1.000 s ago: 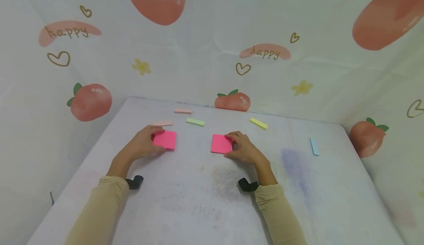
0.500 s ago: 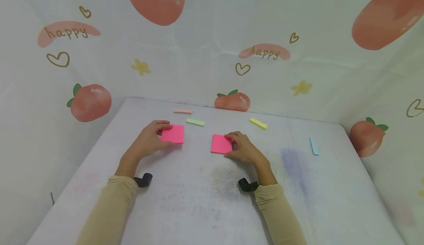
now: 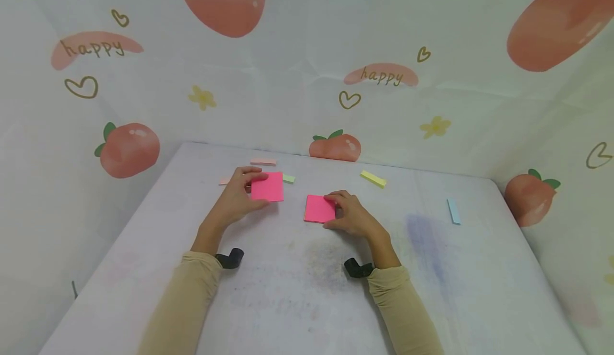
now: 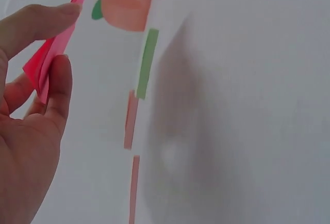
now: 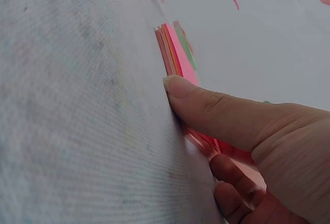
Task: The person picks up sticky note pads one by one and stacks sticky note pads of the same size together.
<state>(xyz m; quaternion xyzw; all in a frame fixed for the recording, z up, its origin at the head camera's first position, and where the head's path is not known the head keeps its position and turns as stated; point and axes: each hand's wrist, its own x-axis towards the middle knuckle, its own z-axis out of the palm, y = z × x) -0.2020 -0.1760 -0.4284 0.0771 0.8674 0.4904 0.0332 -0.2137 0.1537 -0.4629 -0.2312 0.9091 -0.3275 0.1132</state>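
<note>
Between thumb and fingers, my left hand (image 3: 234, 198) pinches a square pink sticky note pad (image 3: 266, 187) by its left side. The pad is up off the table, and its shadow falls below the hand. In the left wrist view the pad (image 4: 49, 59) looks thin, with a layer bent apart near the lower corner. A stack of sticky notes (image 3: 317, 209), pink on top, lies flat to the right. My right hand (image 3: 352, 216) grips that stack by its right side. Pink and orange layers show along the edge of the stack (image 5: 170, 53) in the right wrist view.
Toward the back of the white table (image 3: 283, 291) lie a pink strip (image 3: 263, 161), a partly hidden pink strip (image 3: 223, 182), a green strip (image 3: 289, 179) and a yellow strip (image 3: 373, 179). A blue strip (image 3: 453, 211) lies far right. A printed cloth (image 3: 288, 78) stands behind.
My left hand has carried the pink sticky note pad right and slightly away from me, closer to the stack; it now covers part of the green strip. My right hand stays in place.
</note>
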